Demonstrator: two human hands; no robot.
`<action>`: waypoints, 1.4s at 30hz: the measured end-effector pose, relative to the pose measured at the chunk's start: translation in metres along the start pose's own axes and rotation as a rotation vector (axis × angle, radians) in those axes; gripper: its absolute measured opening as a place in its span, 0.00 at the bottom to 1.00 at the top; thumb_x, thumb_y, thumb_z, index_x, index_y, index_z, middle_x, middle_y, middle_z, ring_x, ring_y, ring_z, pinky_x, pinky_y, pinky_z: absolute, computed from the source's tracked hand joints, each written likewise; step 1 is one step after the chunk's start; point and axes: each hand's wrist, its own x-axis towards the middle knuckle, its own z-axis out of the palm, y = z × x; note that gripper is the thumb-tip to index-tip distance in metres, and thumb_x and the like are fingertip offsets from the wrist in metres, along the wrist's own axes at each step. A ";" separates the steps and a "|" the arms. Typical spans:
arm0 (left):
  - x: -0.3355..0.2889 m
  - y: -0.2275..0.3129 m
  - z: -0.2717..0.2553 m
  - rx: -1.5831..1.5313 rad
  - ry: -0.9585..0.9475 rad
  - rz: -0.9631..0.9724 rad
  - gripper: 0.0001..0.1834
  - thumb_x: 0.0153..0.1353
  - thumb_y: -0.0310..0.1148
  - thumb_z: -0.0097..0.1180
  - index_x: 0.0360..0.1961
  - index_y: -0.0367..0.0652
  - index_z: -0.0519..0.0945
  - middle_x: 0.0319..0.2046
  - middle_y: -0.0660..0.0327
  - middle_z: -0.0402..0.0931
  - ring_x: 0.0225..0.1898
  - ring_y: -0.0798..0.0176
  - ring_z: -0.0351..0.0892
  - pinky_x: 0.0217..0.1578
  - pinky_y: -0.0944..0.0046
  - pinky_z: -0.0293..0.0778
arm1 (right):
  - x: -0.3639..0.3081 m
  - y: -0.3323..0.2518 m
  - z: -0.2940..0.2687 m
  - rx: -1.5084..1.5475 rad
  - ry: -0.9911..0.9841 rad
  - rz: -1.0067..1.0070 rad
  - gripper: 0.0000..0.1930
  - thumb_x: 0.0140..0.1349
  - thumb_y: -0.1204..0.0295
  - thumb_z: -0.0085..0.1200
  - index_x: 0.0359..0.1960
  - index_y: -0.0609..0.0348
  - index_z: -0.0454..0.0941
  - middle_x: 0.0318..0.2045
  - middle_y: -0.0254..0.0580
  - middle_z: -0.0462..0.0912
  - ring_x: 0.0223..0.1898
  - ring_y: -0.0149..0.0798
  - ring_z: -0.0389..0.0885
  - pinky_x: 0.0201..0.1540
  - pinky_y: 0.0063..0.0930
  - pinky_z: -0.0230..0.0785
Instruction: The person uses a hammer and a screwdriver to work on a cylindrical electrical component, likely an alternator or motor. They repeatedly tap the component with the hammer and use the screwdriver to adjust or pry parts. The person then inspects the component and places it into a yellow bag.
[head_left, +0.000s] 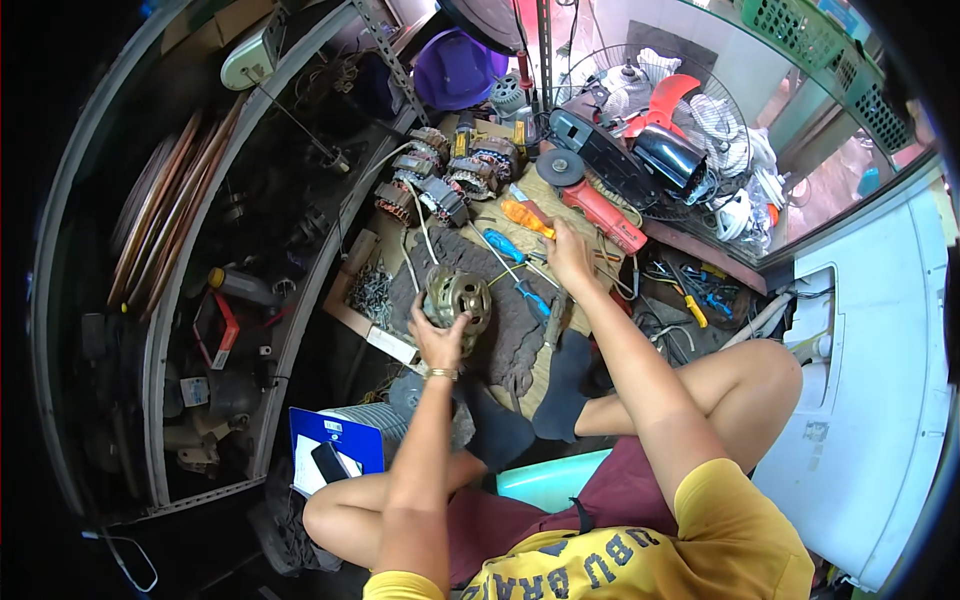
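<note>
My left hand is wrapped round the side of a round, brass-coloured motor housing with slots in its end. The housing rests on a dark grey cloth. Further right, the fingers of my right hand close on the narrow end of an orange-handled tool; its blade or shaft cannot be made out. Between the hands lie blue-handled screwdrivers, with another blue handle closer to me. A pale cable runs up from beside the housing.
Copper-wound motor stators stand at the back, beside a red angle grinder. Small screws fill a box at left. Fan parts are heaped back right. Metal shelving borders the left, a white appliance casing the right.
</note>
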 end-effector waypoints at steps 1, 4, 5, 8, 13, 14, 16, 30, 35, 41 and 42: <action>0.016 0.005 -0.014 0.035 -0.096 0.000 0.53 0.39 0.46 0.78 0.67 0.47 0.65 0.55 0.42 0.68 0.56 0.38 0.72 0.59 0.47 0.69 | 0.003 0.008 0.012 0.017 -0.029 -0.018 0.17 0.62 0.74 0.59 0.53 0.56 0.75 0.46 0.55 0.81 0.49 0.61 0.80 0.50 0.51 0.72; 0.057 0.018 -0.042 0.233 -0.392 0.178 0.56 0.35 0.53 0.76 0.68 0.50 0.66 0.56 0.43 0.72 0.57 0.41 0.75 0.59 0.49 0.71 | 0.014 0.040 0.038 -0.226 0.061 -0.133 0.16 0.62 0.75 0.55 0.53 0.56 0.75 0.51 0.51 0.78 0.51 0.57 0.78 0.51 0.50 0.74; 0.068 0.033 -0.052 0.315 -0.572 0.202 0.57 0.34 0.54 0.76 0.68 0.50 0.66 0.56 0.43 0.72 0.56 0.41 0.76 0.58 0.49 0.72 | 0.016 0.048 0.047 -0.365 0.126 -0.198 0.16 0.61 0.76 0.53 0.51 0.58 0.76 0.52 0.51 0.77 0.53 0.56 0.77 0.52 0.50 0.74; 0.087 0.033 -0.064 0.558 -0.856 0.249 0.60 0.34 0.61 0.75 0.70 0.50 0.65 0.56 0.42 0.75 0.57 0.41 0.77 0.57 0.49 0.73 | 0.016 0.010 0.081 -0.372 0.010 -0.303 0.14 0.61 0.75 0.51 0.48 0.60 0.79 0.51 0.50 0.78 0.54 0.53 0.77 0.54 0.50 0.75; 0.071 0.059 -0.032 0.685 -0.875 0.316 0.58 0.35 0.61 0.77 0.69 0.53 0.67 0.63 0.43 0.69 0.59 0.37 0.75 0.59 0.47 0.73 | 0.031 0.012 0.126 -0.370 -0.304 -0.184 0.14 0.61 0.76 0.52 0.48 0.61 0.78 0.52 0.51 0.79 0.56 0.55 0.76 0.56 0.48 0.74; 0.069 0.055 -0.032 0.683 -0.883 0.315 0.58 0.35 0.61 0.77 0.69 0.53 0.67 0.63 0.43 0.69 0.59 0.37 0.75 0.59 0.47 0.73 | 0.034 0.019 0.133 -0.369 -0.305 -0.142 0.15 0.61 0.77 0.52 0.50 0.60 0.76 0.52 0.51 0.79 0.57 0.55 0.76 0.56 0.48 0.74; 0.061 0.040 -0.047 0.424 -0.769 0.387 0.57 0.39 0.53 0.79 0.70 0.48 0.65 0.65 0.45 0.67 0.62 0.40 0.72 0.62 0.49 0.70 | 0.033 0.017 0.145 -0.385 -0.334 -0.082 0.22 0.59 0.80 0.54 0.57 0.59 0.71 0.54 0.52 0.79 0.58 0.55 0.76 0.57 0.50 0.73; 0.015 -0.079 -0.053 -0.180 -0.452 0.191 0.62 0.35 0.43 0.84 0.71 0.44 0.59 0.61 0.45 0.65 0.66 0.43 0.64 0.69 0.50 0.61 | 0.040 -0.088 0.043 -0.222 -0.189 -0.366 0.38 0.51 0.79 0.60 0.66 0.46 0.62 0.50 0.57 0.77 0.43 0.62 0.82 0.46 0.52 0.77; 0.062 -0.046 -0.050 0.201 -0.731 0.010 0.68 0.30 0.48 0.86 0.73 0.52 0.56 0.65 0.42 0.57 0.68 0.38 0.61 0.70 0.48 0.60 | 0.027 -0.107 -0.040 -0.004 -0.016 -0.540 0.38 0.52 0.80 0.60 0.65 0.44 0.59 0.46 0.58 0.78 0.44 0.63 0.82 0.46 0.53 0.74; 0.047 -0.058 -0.068 0.220 -0.652 0.021 0.73 0.26 0.49 0.86 0.74 0.55 0.54 0.68 0.45 0.55 0.69 0.39 0.62 0.70 0.48 0.63 | -0.028 -0.163 -0.092 0.316 -0.039 -0.504 0.30 0.55 0.82 0.59 0.56 0.50 0.56 0.38 0.47 0.76 0.38 0.45 0.83 0.42 0.38 0.76; 0.044 -0.065 -0.073 0.240 -0.614 0.021 0.72 0.25 0.49 0.87 0.74 0.55 0.55 0.69 0.45 0.55 0.70 0.40 0.62 0.69 0.49 0.64 | -0.036 -0.174 -0.098 0.350 -0.060 -0.499 0.30 0.55 0.82 0.59 0.55 0.51 0.57 0.39 0.45 0.73 0.39 0.43 0.81 0.44 0.38 0.75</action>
